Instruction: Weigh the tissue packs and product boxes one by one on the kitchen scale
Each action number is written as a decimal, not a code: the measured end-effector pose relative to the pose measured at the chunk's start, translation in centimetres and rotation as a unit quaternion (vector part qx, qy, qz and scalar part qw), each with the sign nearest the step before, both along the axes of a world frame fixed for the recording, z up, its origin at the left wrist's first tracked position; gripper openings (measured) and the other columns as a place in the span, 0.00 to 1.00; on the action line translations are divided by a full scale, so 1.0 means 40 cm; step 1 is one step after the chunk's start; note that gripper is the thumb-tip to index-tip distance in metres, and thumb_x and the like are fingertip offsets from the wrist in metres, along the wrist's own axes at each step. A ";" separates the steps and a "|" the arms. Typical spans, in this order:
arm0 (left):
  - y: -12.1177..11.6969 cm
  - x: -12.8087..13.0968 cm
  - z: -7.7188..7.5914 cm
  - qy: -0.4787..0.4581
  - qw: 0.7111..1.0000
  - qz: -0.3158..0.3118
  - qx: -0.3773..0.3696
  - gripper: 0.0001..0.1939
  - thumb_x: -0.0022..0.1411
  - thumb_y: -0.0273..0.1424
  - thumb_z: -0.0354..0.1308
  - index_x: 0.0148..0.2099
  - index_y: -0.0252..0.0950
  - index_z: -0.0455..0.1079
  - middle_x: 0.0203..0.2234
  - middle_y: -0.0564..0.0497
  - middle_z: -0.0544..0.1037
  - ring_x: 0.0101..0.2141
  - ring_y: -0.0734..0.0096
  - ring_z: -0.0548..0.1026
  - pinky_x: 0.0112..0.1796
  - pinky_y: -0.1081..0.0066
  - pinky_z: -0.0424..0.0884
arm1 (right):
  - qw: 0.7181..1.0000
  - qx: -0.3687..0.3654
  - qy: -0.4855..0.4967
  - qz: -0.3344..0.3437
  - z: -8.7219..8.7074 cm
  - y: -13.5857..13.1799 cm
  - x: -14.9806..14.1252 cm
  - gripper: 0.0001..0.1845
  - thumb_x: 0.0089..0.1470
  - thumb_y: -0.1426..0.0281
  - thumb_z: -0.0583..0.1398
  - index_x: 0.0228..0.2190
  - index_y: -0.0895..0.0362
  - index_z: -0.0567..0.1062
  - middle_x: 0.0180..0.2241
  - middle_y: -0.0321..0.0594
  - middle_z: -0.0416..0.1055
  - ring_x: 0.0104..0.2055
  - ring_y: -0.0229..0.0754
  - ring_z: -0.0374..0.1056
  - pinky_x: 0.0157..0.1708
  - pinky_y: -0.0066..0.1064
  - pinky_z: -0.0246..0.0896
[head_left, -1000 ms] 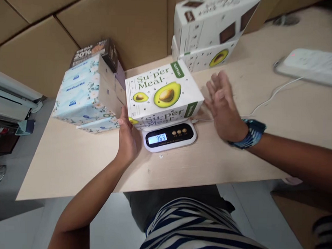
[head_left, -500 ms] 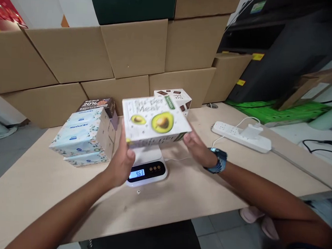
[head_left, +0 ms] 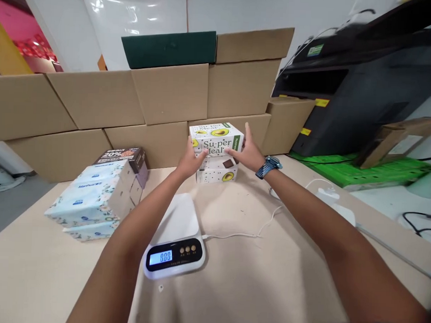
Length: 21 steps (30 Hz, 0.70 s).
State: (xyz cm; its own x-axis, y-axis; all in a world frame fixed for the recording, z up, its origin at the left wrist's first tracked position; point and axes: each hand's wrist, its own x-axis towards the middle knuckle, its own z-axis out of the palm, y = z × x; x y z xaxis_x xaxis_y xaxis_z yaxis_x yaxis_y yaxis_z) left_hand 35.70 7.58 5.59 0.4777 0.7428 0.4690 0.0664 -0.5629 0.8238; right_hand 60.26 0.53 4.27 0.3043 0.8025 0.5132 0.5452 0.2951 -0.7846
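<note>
Between my two hands is a white "Su-per Meal" box (head_left: pixel 218 142) printed with avocados. My left hand (head_left: pixel 192 159) grips its left end and my right hand (head_left: pixel 249 152) its right end, thumbs on the front face. It sits at the top of a stack at the back of the table; whether it rests fully on the box below, I cannot tell. Beneath it show a box with a chocolate print (head_left: pixel 229 164) and an avocado-print box (head_left: pixel 218 175). Nearer me, a white digital scale (head_left: pixel 180 221) reads zero, its platform bare.
Tissue packs (head_left: pixel 90 190) and a dark brown box (head_left: pixel 122 154) are piled at the left. Cardboard boxes (head_left: pixel 168 91) form a wall behind. A white cable (head_left: pixel 234 235) runs from the scale toward a power strip (head_left: pixel 344 213), partly behind my right arm.
Both hands have carried the avocado box from above the scale, away from me, onto the stack at the back. The scale's display went from 963 to zero. My view has tilted up.
</note>
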 end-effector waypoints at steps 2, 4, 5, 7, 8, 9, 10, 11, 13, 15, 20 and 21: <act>0.019 -0.002 0.003 0.022 1.000 0.019 0.008 0.49 0.67 0.43 0.71 0.80 0.41 0.49 0.77 0.32 0.65 0.77 0.37 0.63 0.76 0.35 0.57 | 1.000 -0.002 -0.012 -0.018 -0.003 0.016 -0.003 0.79 0.49 0.51 0.72 0.82 0.56 0.31 0.64 0.57 0.79 0.64 0.67 0.78 0.68 0.72 0.69; 0.034 -0.003 0.015 0.047 0.998 0.029 0.014 0.47 0.66 0.40 0.72 0.78 0.40 0.53 0.75 0.32 0.68 0.74 0.36 0.67 0.75 0.35 0.60 | 0.998 0.001 -0.033 -0.048 -0.004 0.024 -0.012 0.78 0.50 0.51 0.70 0.81 0.56 0.29 0.64 0.57 0.79 0.63 0.70 0.78 0.67 0.73 0.70; 0.040 -0.005 0.022 0.059 0.998 0.031 0.017 0.46 0.65 0.39 0.72 0.77 0.39 0.54 0.73 0.31 0.70 0.73 0.35 0.69 0.74 0.35 0.62 | 0.997 0.002 -0.043 -0.063 -0.006 0.025 -0.017 0.77 0.51 0.51 0.69 0.81 0.57 0.28 0.65 0.58 0.78 0.64 0.71 0.77 0.66 0.74 0.70; 0.046 -0.009 0.034 0.080 0.996 0.035 0.022 0.44 0.65 0.38 0.72 0.75 0.37 0.56 0.71 0.31 0.73 0.70 0.34 0.72 0.72 0.35 0.65 | 0.995 0.001 -0.053 -0.084 -0.012 0.025 -0.029 0.75 0.52 0.50 0.67 0.81 0.57 0.28 0.68 0.59 0.74 0.65 0.74 0.76 0.65 0.75 0.70; 0.047 -0.010 0.039 0.087 0.995 0.037 0.024 0.42 0.66 0.37 0.71 0.75 0.36 0.57 0.71 0.31 0.73 0.69 0.34 0.73 0.71 0.35 0.66 | 0.994 -0.002 -0.054 -0.091 -0.016 0.025 -0.035 0.74 0.52 0.49 0.67 0.81 0.57 0.29 0.69 0.59 0.73 0.65 0.74 0.76 0.65 0.75 0.71; 0.047 -0.009 0.043 0.092 0.995 0.038 0.026 0.42 0.66 0.36 0.71 0.75 0.36 0.57 0.71 0.30 0.73 0.69 0.34 0.73 0.71 0.35 0.65 | 0.993 0.001 -0.056 -0.100 -0.020 0.024 -0.041 0.73 0.52 0.49 0.66 0.81 0.57 0.31 0.70 0.60 0.72 0.66 0.74 0.75 0.65 0.75 0.71; 0.045 -0.007 0.045 0.095 0.994 0.037 0.028 0.42 0.67 0.36 0.70 0.76 0.36 0.56 0.72 0.29 0.72 0.71 0.34 0.72 0.72 0.35 0.64 | 0.992 0.010 -0.059 -0.111 -0.025 0.023 -0.047 0.72 0.53 0.48 0.66 0.81 0.58 0.33 0.72 0.62 0.69 0.69 0.74 0.73 0.66 0.73 0.70; 0.042 -0.002 0.046 0.098 0.994 0.037 0.029 0.45 0.66 0.35 0.71 0.77 0.35 0.53 0.74 0.28 0.69 0.74 0.33 0.68 0.74 0.34 0.62 | 0.990 0.024 -0.064 -0.122 -0.028 0.022 -0.052 0.70 0.54 0.49 0.65 0.81 0.59 0.35 0.74 0.63 0.65 0.72 0.73 0.69 0.70 0.72 0.67; 0.020 0.007 0.042 0.101 0.994 0.038 0.032 0.56 0.62 0.34 0.75 0.80 0.32 0.45 0.80 0.22 0.53 0.81 0.30 0.52 0.77 0.33 0.52 | 0.985 0.054 -0.078 -0.144 -0.038 0.014 -0.064 0.66 0.55 0.51 0.64 0.80 0.61 0.38 0.80 0.64 0.53 0.82 0.69 0.55 0.78 0.69 0.56; -0.039 -0.001 0.028 0.101 0.993 0.044 0.034 0.70 0.55 0.36 0.80 0.83 0.30 0.35 0.83 0.21 0.32 0.83 0.30 0.31 0.80 0.33 0.40 | 0.982 0.068 -0.089 -0.155 -0.056 -0.005 -0.080 0.63 0.57 0.53 0.63 0.80 0.62 0.39 0.83 0.64 0.39 0.87 0.67 0.37 0.83 0.68 0.39; -0.400 -0.210 -0.010 0.141 0.961 -0.067 0.227 0.72 0.64 0.58 0.71 0.86 0.46 0.22 0.85 0.37 0.26 0.83 0.35 0.29 0.80 0.32 0.40 | 0.971 0.134 -0.179 -0.082 -0.166 -0.114 -0.183 0.61 0.61 0.46 0.62 0.80 0.49 0.35 0.85 0.54 0.28 0.87 0.71 0.26 0.81 0.78 0.28; -0.487 -0.272 -0.012 0.167 0.935 -0.104 0.295 0.70 0.65 0.60 0.69 0.85 0.52 0.20 0.85 0.43 0.30 0.84 0.36 0.35 0.80 0.33 0.44 | 0.971 0.146 -0.181 -0.052 -0.194 -0.139 -0.216 0.61 0.60 0.45 0.62 0.80 0.43 0.35 0.85 0.48 0.28 0.87 0.71 0.28 0.81 0.79 0.29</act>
